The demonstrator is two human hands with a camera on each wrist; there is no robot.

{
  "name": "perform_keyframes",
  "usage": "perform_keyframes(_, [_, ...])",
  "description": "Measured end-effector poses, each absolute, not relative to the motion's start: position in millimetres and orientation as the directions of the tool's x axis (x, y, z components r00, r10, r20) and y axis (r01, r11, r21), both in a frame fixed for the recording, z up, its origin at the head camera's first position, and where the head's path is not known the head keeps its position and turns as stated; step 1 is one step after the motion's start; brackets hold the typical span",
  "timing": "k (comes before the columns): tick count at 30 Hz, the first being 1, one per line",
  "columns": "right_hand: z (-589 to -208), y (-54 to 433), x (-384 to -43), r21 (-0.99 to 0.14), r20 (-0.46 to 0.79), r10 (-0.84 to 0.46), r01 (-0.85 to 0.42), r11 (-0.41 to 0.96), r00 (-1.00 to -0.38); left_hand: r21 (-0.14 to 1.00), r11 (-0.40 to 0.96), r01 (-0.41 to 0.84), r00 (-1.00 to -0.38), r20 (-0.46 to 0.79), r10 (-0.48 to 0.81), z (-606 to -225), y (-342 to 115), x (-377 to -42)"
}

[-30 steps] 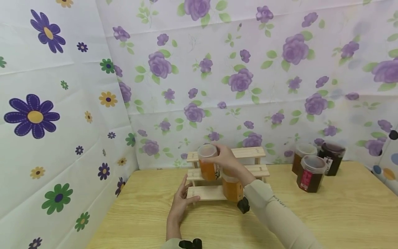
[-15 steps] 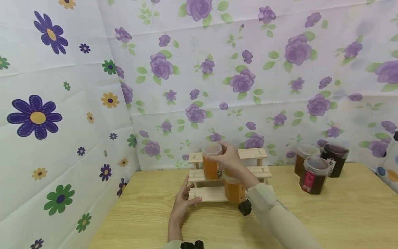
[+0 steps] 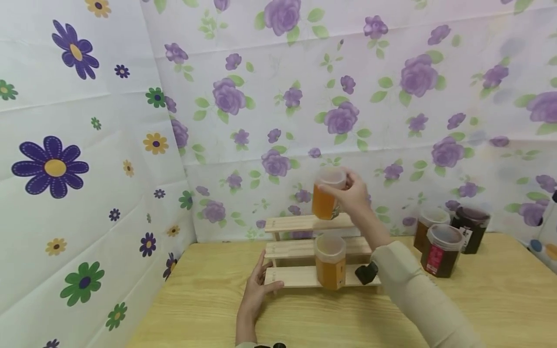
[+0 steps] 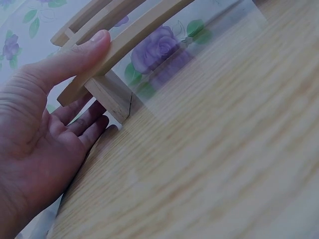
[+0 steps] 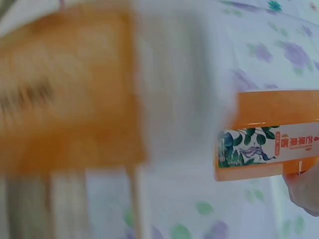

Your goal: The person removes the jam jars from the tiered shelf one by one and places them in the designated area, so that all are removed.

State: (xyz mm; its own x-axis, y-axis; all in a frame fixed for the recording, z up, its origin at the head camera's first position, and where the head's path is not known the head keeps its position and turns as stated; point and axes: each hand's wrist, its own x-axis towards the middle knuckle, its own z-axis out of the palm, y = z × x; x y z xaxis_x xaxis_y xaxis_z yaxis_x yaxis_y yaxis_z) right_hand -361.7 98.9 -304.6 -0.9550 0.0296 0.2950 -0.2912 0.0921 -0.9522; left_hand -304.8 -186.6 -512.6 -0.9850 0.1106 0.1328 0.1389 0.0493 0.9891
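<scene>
My right hand (image 3: 354, 195) holds a jar of orange jam (image 3: 324, 200) by its clear lid, in the air over the top tier of a three-tier wooden stand (image 3: 293, 249). Its printed label (image 5: 271, 144) faces the right wrist camera. A second orange jam jar (image 3: 330, 268) stands upright on the lowest tier, and looms blurred in the right wrist view. My left hand (image 3: 256, 290) grips the stand's left end. In the left wrist view the thumb (image 4: 92, 52) lies on the lowest shelf board (image 4: 124, 47), with the fingers beneath, beside the leg.
Three dark jars are grouped at the table's back right: a red-labelled jar (image 3: 441, 251) in front, a brown jar (image 3: 419, 237) and a nearly black jar (image 3: 472, 229) behind. A flowered cloth (image 3: 243, 159) hangs behind the wooden table (image 3: 209, 290).
My right hand has raised the orange jam jar off the middle tier, up and to the right. The left hand has kept its hold on the stand.
</scene>
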Motion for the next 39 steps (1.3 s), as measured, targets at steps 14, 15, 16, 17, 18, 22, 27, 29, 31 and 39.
perform_keyframes(14, [-304.5,236.5,-321.2,-0.965,0.206,0.287,-0.146,0.216,-0.936,0.990,0.046,0.134,-0.986,0.129,0.101,-513.7,-184.9,-305.9])
perform_keyframes(15, [-306.0,247.0,-318.7,-0.971,0.201,0.301,-0.148,0.190,-0.932,0.990,0.045,0.135,-0.986,0.130,0.100,-513.4,-184.8,-306.1])
perform_keyframes(16, [-307.5,257.8,-316.8,-0.974,0.193,0.319,-0.143,0.174,-0.928,0.990,0.043,0.135,-0.986,0.131,0.099,-513.1,-184.7,-306.4])
perform_keyframes(17, [-309.3,268.6,-314.3,-0.975,0.198,0.341,-0.148,0.166,-0.919,0.990,0.042,0.136,-0.986,0.131,0.099,-512.9,-184.6,-306.7])
perform_keyframes(18, [-310.9,279.2,-311.6,-0.977,0.196,0.358,-0.151,0.149,-0.913,0.990,0.041,0.135,-0.986,0.131,0.100,-512.9,-184.6,-307.0])
perform_keyframes(22, [-320.0,317.7,-304.0,-0.978,0.207,0.439,-0.176,0.110,-0.874,0.990,0.035,0.134,-0.986,0.130,0.108,-512.6,-185.0,-306.8])
perform_keyframes(27, [-336.4,350.0,-298.2,-0.966,0.236,0.546,-0.132,0.224,-0.804,0.990,0.038,0.138,-0.986,0.133,0.104,-509.6,-185.8,-305.0])
perform_keyframes(29, [-345.5,360.0,-295.3,-0.960,0.243,0.567,-0.112,0.257,-0.787,0.989,0.044,0.143,-0.985,0.138,0.108,-508.5,-185.7,-304.7])
perform_keyframes(31, [-355.5,367.8,-292.5,-0.960,0.240,0.575,-0.103,0.260,-0.782,0.988,0.046,0.144,-0.984,0.138,0.115,-508.2,-185.6,-304.7])
perform_keyframes(39, [-395.8,378.0,-292.7,-0.977,0.057,0.677,0.099,0.189,-0.734,0.991,0.041,0.127,-0.985,0.121,0.123,-509.9,-184.7,-303.9])
